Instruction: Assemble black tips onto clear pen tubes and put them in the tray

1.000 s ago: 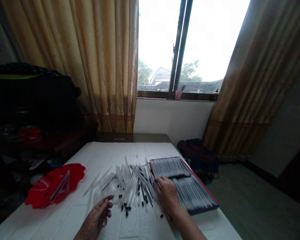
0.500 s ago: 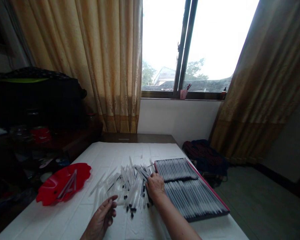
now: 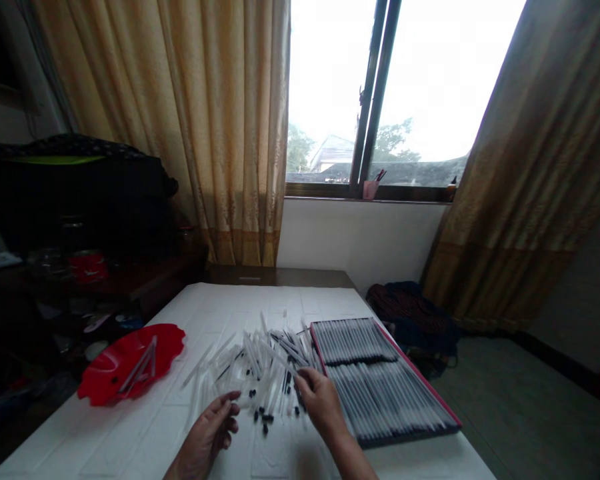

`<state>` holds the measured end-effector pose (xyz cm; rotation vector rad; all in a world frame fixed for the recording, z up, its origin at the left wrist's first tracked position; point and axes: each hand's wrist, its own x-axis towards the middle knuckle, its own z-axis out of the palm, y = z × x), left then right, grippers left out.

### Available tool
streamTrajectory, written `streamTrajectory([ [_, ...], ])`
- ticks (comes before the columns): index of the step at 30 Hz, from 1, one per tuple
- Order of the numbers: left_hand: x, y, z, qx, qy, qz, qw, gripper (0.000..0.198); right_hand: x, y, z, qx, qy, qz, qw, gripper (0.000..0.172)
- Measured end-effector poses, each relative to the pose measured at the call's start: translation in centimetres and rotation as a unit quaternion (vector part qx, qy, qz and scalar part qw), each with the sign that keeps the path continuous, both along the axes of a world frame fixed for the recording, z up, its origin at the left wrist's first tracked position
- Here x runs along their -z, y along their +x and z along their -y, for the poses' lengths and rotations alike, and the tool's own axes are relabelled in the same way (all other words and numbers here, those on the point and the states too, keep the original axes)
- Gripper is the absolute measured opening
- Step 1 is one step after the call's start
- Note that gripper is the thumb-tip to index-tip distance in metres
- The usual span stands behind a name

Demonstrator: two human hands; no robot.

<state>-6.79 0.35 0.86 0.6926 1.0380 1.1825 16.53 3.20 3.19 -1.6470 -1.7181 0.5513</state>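
My left hand (image 3: 207, 430) hovers over the near side of the white table, fingers loosely curled and apart, with nothing visible in it. My right hand (image 3: 320, 403) is closed, thumb and fingers pinched on the near end of a clear pen barrel (image 3: 281, 361) that points up and left over the pile. Under and beyond both hands lies a loose heap of clear pen barrels (image 3: 254, 357) and dark thin refills. Several small black caps (image 3: 265, 420) are scattered between the hands. Just right of my right hand is a red-edged tray (image 3: 455, 427) filled with two rows of pens.
A red scalloped dish (image 3: 95, 383) holding a few clear barrels stands on the left of the white table (image 3: 130, 447). Dark furniture with jars is at the left. Clothes (image 3: 413, 317) lie beyond the table's right edge. A pink cup (image 3: 371, 190) stands on the windowsill.
My right hand has drawn back toward me from the heap's right side, and a clear barrel now shows in its fingers. My left hand stays almost where it was.
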Motion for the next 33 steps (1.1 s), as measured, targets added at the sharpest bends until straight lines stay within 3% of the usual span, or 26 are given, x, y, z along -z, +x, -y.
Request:
streamTrajectory([
  [2, 0.0, 0.3, 0.0, 0.008, 0.016, -0.032, 0.999, 0.051, 0.9, -0.8, 1.3, -0.028, -0.014, -0.058, 0.998, 0.019],
  [7, 0.1, 0.7, 0.1, 0.0, 0.034, -0.072, 0.997, 0.053, 2.5, -2.6, 3.5, -0.086, -0.043, -0.005, 0.995, 0.014],
  [11, 0.3, 0.6, 0.1, 0.004, 0.037, -0.071, 0.997, 0.047, 2.4, -2.8, 3.9, -0.101, -0.055, 0.027, 0.993, 0.014],
  [16, 0.6, 0.3, 0.1, -0.005, 0.039, -0.05, 0.998, 0.045, 1.6, -2.1, 3.3, -0.113, -0.042, 0.012, 0.993, 0.019],
  [24, 0.5, -0.1, 0.3, -0.045, 0.019, 0.016, 0.999, 0.043, 0.0, -1.4, 0.9, -0.059, -0.013, 0.051, 0.997, 0.02],
  [28, 0.0, -0.4, 0.5, -0.062, -0.017, 0.051, 0.997, 0.045, -0.2, -1.8, -0.2, -0.036, -0.015, 0.123, 0.992, 0.025],
  [33, -0.8, -0.4, 0.8, -0.092, -0.05, 0.069, 0.992, 0.041, 0.9, -1.7, -0.7, -0.067, 0.0, 0.231, 0.97, 0.033],
])
